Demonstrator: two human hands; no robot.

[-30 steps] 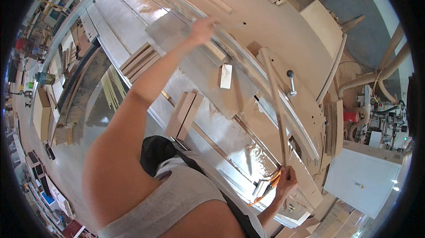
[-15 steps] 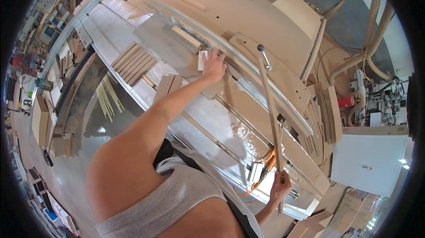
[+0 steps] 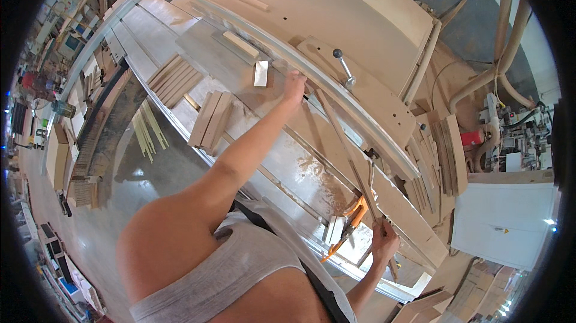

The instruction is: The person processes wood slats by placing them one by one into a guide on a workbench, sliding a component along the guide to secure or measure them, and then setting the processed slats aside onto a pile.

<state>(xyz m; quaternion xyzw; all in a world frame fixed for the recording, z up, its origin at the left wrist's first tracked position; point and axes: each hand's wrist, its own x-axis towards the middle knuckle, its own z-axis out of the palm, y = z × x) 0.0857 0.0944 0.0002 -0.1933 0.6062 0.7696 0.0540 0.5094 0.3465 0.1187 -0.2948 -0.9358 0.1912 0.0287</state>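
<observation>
- Step in hand, as judged: a long wood strip [image 3: 343, 141] is being handled/lined up over the machine table [image 3: 294, 167]; exact stage can't be told.
- R hand [image 3: 384, 240]: fingers closed round strip nr its near end; a short tail of it is left sticking out past the palm.
- L hand [image 3: 294, 87]: fingers curled, back of hand seen, placed just beside strip's far end. Fingertips are hidden, so whether strip is gripped or touched can't be told.
- Strip posn: stretched btwn the two hands, approx. alongside the metal fence [image 3: 372, 134], at a slight angle to it; orange-handled tool [image 3: 355, 215] is seen just beside it nr R hand. Whether strip is lying flat or raised can't be told.
- Next move (judged): firm R grip needed on near end; far end to be steadied by L hand, w/ fingers kept clear of the table slot.
- Looks: long, narrow, dull brown, approx. straight allowing for lens bend; surface detail too small to be judged.
</observation>
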